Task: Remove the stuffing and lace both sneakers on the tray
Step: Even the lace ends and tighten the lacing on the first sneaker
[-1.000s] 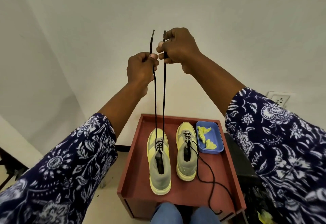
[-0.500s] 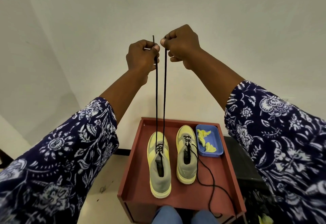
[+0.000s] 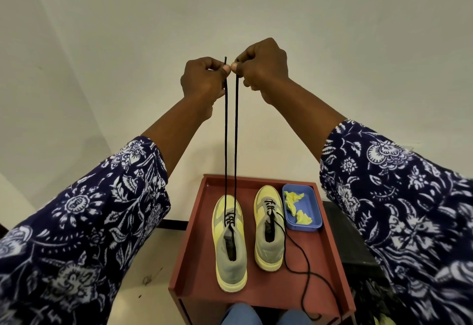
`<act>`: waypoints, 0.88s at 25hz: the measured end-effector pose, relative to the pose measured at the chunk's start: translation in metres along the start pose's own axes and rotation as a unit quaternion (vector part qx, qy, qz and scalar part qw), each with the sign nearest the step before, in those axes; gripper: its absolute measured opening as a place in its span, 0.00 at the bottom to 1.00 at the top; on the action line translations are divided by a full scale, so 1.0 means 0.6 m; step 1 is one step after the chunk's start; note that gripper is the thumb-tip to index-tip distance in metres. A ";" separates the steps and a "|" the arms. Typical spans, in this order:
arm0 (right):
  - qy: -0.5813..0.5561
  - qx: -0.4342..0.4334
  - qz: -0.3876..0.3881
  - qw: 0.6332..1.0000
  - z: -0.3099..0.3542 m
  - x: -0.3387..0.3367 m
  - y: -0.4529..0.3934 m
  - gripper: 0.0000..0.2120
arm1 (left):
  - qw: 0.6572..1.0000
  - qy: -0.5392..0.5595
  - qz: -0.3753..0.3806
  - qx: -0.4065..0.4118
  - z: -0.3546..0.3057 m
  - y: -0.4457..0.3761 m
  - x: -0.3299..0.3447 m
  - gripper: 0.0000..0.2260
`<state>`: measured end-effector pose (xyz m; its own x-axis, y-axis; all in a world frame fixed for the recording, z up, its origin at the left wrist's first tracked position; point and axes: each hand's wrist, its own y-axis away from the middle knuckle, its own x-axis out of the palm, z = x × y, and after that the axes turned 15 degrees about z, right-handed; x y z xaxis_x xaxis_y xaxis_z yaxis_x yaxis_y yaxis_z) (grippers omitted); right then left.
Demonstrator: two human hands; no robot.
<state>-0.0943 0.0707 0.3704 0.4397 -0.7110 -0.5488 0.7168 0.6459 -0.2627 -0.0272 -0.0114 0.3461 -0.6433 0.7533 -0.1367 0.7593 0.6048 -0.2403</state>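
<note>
Two yellow and grey sneakers stand side by side on a red tray [image 3: 330,255]. From the left sneaker [image 3: 230,245] a black lace [image 3: 230,145] rises taut in two strands to my raised hands. My left hand [image 3: 202,81] pinches the left strand near its tip, and my right hand [image 3: 261,64] pinches the right strand; thumbs nearly touch. The right sneaker [image 3: 268,232] is partly laced, and its loose black lace [image 3: 303,265] trails over the tray's front edge. Both sneaker openings look dark inside.
A blue tub [image 3: 311,212] holding crumpled yellow paper sits at the tray's back right. A white wall stands close behind. A black surface [image 3: 350,245] lies right of the tray. My knees [image 3: 266,315] are just below the tray's front edge.
Both hands have drawn together and slid up the lace ends; now only a short tip shows above my left hand. The strands stay taut.
</note>
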 end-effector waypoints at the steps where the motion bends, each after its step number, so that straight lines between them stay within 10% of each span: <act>1: -0.002 0.000 0.002 1.000 0.000 0.000 0.000 0.04 | 1.000 0.001 -0.002 -0.001 -0.001 0.001 0.000 0.03; 22: 0.003 -0.005 -0.003 1.000 0.005 -0.003 0.001 0.02 | 1.000 0.014 0.000 -0.008 -0.006 0.002 -0.007 0.02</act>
<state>-0.0929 0.0714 0.3739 0.4328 -0.7133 -0.5513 0.7133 0.6449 -0.2745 -0.0230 -0.0130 0.3498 -0.6403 0.7604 -0.1092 0.7611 0.6086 -0.2243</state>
